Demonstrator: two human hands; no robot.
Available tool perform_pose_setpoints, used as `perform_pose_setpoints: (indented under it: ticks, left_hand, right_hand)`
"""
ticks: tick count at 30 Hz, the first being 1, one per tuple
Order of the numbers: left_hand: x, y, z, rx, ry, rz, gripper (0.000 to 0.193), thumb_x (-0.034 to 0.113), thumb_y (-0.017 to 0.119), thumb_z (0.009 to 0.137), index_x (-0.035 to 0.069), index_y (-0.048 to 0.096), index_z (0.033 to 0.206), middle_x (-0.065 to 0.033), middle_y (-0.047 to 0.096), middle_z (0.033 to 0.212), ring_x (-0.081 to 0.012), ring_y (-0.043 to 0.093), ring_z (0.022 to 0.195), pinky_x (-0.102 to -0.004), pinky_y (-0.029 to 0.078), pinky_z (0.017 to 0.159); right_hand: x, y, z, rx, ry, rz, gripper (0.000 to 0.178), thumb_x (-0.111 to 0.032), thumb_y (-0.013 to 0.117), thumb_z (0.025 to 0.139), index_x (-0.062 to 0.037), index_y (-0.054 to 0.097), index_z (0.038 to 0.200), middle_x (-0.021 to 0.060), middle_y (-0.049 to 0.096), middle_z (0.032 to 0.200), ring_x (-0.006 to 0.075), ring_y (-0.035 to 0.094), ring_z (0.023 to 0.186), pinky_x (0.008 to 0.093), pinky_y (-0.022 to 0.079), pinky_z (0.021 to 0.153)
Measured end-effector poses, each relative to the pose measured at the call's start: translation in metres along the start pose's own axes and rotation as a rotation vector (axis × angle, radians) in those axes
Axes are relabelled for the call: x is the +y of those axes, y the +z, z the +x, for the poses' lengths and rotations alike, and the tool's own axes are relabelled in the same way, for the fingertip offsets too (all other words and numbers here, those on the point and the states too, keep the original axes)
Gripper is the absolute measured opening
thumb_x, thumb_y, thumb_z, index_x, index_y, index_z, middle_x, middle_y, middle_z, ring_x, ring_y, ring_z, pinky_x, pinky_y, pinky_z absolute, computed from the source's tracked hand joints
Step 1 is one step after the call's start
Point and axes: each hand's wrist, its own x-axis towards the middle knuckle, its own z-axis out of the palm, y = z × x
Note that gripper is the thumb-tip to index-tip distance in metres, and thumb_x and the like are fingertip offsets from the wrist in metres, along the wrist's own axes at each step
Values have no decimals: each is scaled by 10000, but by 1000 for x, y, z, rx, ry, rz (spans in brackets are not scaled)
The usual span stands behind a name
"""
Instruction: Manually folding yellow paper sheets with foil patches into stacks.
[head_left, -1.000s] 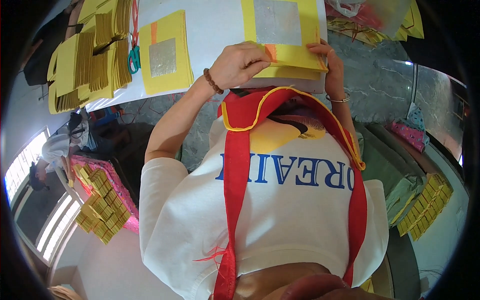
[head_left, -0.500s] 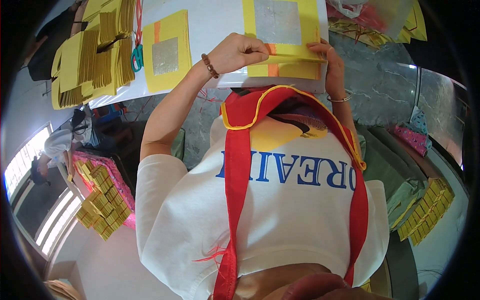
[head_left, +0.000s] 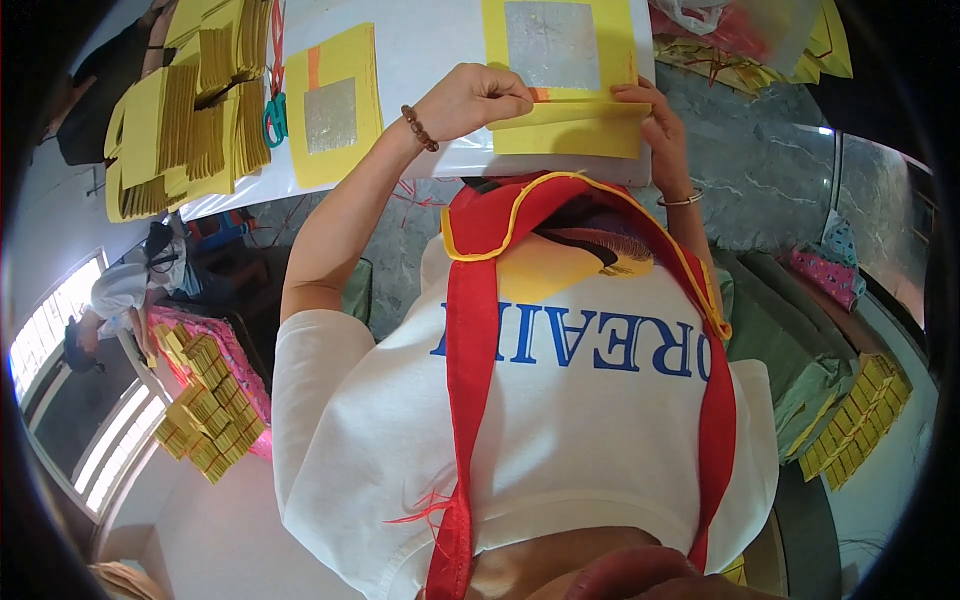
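Note:
A yellow paper sheet [head_left: 615,50] with a silver square and an orange strip lies at the near edge of the white table. Its near part is bent up in a long fold running left to right. My left hand [head_left: 485,98], with a beaded bracelet, pinches the left part of this fold, fingers closed. At the sheet's right edge my right hand [head_left: 657,120], wearing a bangle, grips the fold's other end, with its fingers bent over the far side. To the left lies another yellow sheet [head_left: 360,70] with the same silver square.
Thick stacks of folded yellow paper [head_left: 180,120] stand at the table's left, beside teal-handled scissors [head_left: 274,120] and red string. Clear and red plastic bags [head_left: 715,30] sit at the far right. A person [head_left: 120,290] works at lower left near yellow bundles [head_left: 210,400]. Further bundles [head_left: 860,420] are at right.
The fold has moved slightly away from me, covering the orange patch that showed on its near side. Both hands have shifted a little with it, keeping hold.

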Motion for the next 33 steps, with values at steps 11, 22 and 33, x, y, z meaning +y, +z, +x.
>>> perform_pose_setpoints:
  ticks: [11, 22, 33]
  left_hand:
    - [2, 0, -3, -25, 31, 16, 225, 202, 572, 855, -2, 661, 885, 10, 559, 676, -53, 461, 618, -220, 390, 552]
    - [-2, -1, -3, -40, 51, 5, 237, 202, 555, 864, -9, 656, 896, 5, 553, 678, -55, 451, 605, -225, 380, 534]
    - [2, 9, -9, -19, 59, 100, 200, 181, 550, 893, 18, 641, 964, 21, 556, 714, -39, 459, 631, -204, 391, 562]
  right_hand:
    - [2, 1, -1, -22, 39, -119, 418, 25, 655, 687, -120, 592, 1074, 9, 575, 1173, 226, 371, 1266, 343, 300, 1045]
    - [3, 1, -1, -14, 46, -94, 374, -27, 675, 719, -115, 593, 1074, 13, 567, 1184, 216, 375, 1265, 337, 320, 1031]
    - [1, -1, -2, -40, 75, -25, 350, -41, 664, 745, -105, 601, 1083, 26, 552, 1207, 217, 373, 1257, 331, 318, 1025]
